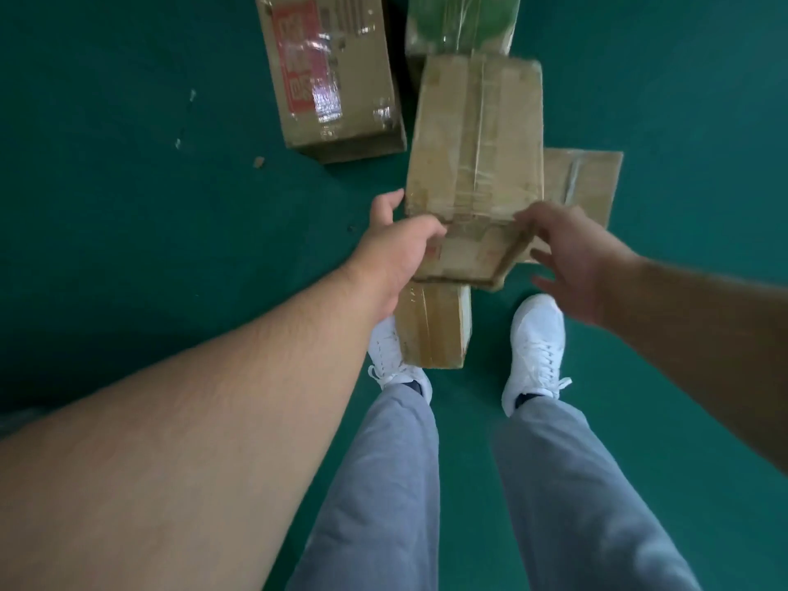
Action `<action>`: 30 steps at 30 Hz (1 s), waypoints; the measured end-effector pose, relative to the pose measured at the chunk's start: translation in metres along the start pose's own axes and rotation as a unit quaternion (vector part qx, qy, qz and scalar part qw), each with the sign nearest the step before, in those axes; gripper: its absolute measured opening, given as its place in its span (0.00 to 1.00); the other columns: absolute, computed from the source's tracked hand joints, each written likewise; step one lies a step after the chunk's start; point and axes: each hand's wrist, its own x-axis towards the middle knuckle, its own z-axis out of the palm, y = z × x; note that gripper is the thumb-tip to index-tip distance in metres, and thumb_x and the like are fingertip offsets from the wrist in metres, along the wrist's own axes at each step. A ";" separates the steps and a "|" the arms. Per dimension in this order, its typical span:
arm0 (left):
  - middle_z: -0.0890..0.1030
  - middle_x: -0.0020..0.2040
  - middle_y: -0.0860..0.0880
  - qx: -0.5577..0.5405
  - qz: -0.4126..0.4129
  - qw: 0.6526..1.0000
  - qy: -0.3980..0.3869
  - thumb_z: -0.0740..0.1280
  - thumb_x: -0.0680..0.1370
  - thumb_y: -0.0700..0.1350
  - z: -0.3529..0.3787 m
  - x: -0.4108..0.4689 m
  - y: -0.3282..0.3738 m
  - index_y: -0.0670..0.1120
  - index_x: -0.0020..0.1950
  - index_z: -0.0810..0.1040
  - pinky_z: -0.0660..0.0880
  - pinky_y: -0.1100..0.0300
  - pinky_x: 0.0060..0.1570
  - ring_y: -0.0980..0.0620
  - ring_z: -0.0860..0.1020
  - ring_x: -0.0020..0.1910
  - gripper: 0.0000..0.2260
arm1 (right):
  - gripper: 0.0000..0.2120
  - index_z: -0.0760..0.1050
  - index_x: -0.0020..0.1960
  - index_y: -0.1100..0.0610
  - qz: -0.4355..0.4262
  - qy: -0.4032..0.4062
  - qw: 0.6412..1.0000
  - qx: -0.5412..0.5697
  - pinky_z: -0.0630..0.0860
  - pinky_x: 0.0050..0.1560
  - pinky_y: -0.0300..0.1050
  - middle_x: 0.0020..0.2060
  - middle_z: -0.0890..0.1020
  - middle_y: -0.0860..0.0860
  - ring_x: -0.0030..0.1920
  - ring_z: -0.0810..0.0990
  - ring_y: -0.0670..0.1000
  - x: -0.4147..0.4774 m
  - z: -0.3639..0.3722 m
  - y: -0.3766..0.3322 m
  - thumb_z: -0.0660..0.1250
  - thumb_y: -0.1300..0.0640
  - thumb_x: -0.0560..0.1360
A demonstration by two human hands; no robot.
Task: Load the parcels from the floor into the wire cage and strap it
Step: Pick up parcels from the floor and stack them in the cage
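While the long parcel (pixel 475 134) is being grasped at its near left corner by the left grip (pixel 396 249), with the thumb laid on the taped top and the fingers curled round the side, the right grip (pixel 575 258) is being held released at the near right corner. Its fingers are being kept spread and are blurred, so whether they are touching the cardboard cannot be told for certain.

The long parcel is being seen stretched lengthwise away from the person over the green floor (pixel 128 164). Its near end is overlapping a small parcel (pixel 433 330), which is being flanked by the white left shoe (pixel 390 356) and the white right shoe (pixel 537 343). Whether that near end is being lifted clear of the small parcel cannot be told.

Just beside the long parcel's right side, a flat parcel (pixel 584 181) is being partly covered by it. A red-labelled parcel (pixel 332 78) is being left on the floor near its far left side, slightly apart. A green-wrapped parcel (pixel 462 23) is being shown at its far end, seemingly touching. Grey trousers (pixel 383 484) are being worn by the person.
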 end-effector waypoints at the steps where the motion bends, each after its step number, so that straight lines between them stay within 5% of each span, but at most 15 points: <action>1: 0.76 0.54 0.58 -0.001 0.004 1.000 0.001 0.68 0.79 0.42 -0.002 -0.023 0.008 0.56 0.75 0.63 0.67 0.65 0.39 0.63 0.73 0.47 0.27 | 0.24 0.76 0.63 0.45 -0.005 -0.011 1.000 0.010 0.71 0.63 0.52 0.62 0.79 0.44 0.63 0.77 0.49 -0.020 -0.008 -0.004 0.70 0.42 0.68; 7: 0.81 0.59 0.52 -0.054 0.055 0.997 0.008 0.68 0.79 0.43 -0.004 -0.194 0.054 0.59 0.74 0.67 0.78 0.59 0.43 0.54 0.81 0.53 0.25 | 0.12 0.80 0.58 0.50 -0.006 -0.074 0.997 0.001 0.75 0.63 0.57 0.57 0.84 0.53 0.56 0.83 0.53 -0.175 -0.062 -0.038 0.63 0.47 0.80; 13: 0.79 0.62 0.54 -0.070 0.115 0.990 0.048 0.71 0.67 0.49 -0.003 -0.372 0.052 0.59 0.67 0.73 0.77 0.55 0.62 0.56 0.79 0.59 0.28 | 0.21 0.77 0.64 0.50 0.017 -0.079 0.993 -0.082 0.80 0.55 0.54 0.55 0.84 0.51 0.55 0.84 0.56 -0.323 -0.082 -0.058 0.67 0.37 0.78; 15: 0.79 0.60 0.52 -0.108 0.105 0.986 0.072 0.71 0.67 0.48 -0.017 -0.424 0.041 0.57 0.63 0.72 0.79 0.53 0.59 0.53 0.79 0.58 0.25 | 0.23 0.74 0.65 0.49 -0.030 -0.087 0.982 -0.163 0.80 0.52 0.51 0.58 0.83 0.50 0.55 0.83 0.53 -0.367 -0.077 -0.057 0.71 0.39 0.76; 18: 0.79 0.56 0.51 -0.181 0.082 0.975 0.096 0.72 0.75 0.42 -0.039 -0.484 0.009 0.52 0.66 0.66 0.76 0.66 0.44 0.56 0.79 0.51 0.23 | 0.24 0.71 0.66 0.47 -0.091 -0.124 0.959 -0.237 0.79 0.48 0.49 0.60 0.82 0.50 0.57 0.82 0.52 -0.420 -0.059 -0.049 0.74 0.41 0.75; 20: 0.78 0.52 0.56 -0.241 0.060 0.964 0.095 0.68 0.79 0.42 -0.052 -0.512 -0.022 0.54 0.66 0.66 0.72 0.65 0.44 0.58 0.77 0.50 0.19 | 0.24 0.69 0.67 0.49 -0.141 -0.143 0.934 -0.295 0.79 0.48 0.50 0.59 0.82 0.50 0.56 0.82 0.51 -0.449 -0.037 -0.042 0.74 0.45 0.76; 25: 0.81 0.62 0.49 -0.413 0.023 0.902 0.127 0.66 0.78 0.46 -0.074 -0.570 -0.126 0.53 0.63 0.75 0.70 0.47 0.67 0.46 0.78 0.62 0.13 | 0.22 0.68 0.67 0.48 -0.241 -0.213 0.836 -0.445 0.81 0.50 0.51 0.56 0.80 0.47 0.53 0.82 0.50 -0.511 0.042 -0.005 0.74 0.50 0.78; 28: 0.79 0.65 0.46 -0.502 0.015 0.853 0.143 0.67 0.77 0.46 -0.085 -0.601 -0.196 0.49 0.66 0.74 0.74 0.47 0.60 0.42 0.77 0.64 0.17 | 0.20 0.70 0.65 0.45 -0.283 -0.236 0.778 -0.509 0.76 0.43 0.43 0.55 0.80 0.44 0.50 0.82 0.46 -0.543 0.094 0.042 0.73 0.48 0.78; 30: 0.78 0.65 0.46 -0.548 0.005 0.822 0.154 0.69 0.70 0.50 -0.093 -0.622 -0.244 0.49 0.66 0.74 0.75 0.46 0.56 0.42 0.77 0.63 0.24 | 0.18 0.71 0.65 0.44 -0.294 -0.245 0.754 -0.534 0.80 0.47 0.46 0.54 0.81 0.43 0.50 0.83 0.47 -0.563 0.126 0.084 0.73 0.48 0.78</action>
